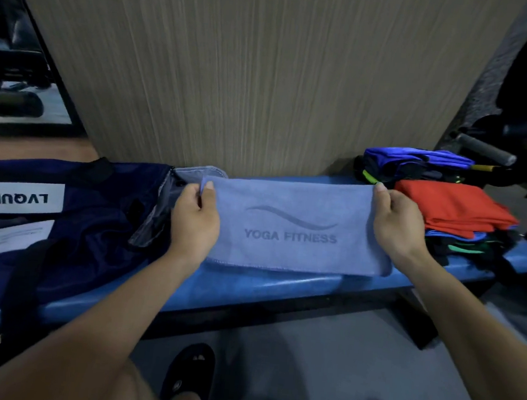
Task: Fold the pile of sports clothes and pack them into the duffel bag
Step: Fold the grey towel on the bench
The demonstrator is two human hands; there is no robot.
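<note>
Towel (294, 227), light blue w/ "YOGA FITNESS" print, lies folded across blue tabletop (249, 284); left hand (195, 216) pinches its far left corner, right hand (396, 223) pinches far right corner. Navy duffel bag (90, 214) sits just left of towel, folded clothes pile (453, 211) to the right

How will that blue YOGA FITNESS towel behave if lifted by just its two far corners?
Probably floppy: the towel is thin and folded flat on the bench, so it should sag between the left hand and right hand. Likely light. The fold may fall open, since only the corners are pinched.
</note>
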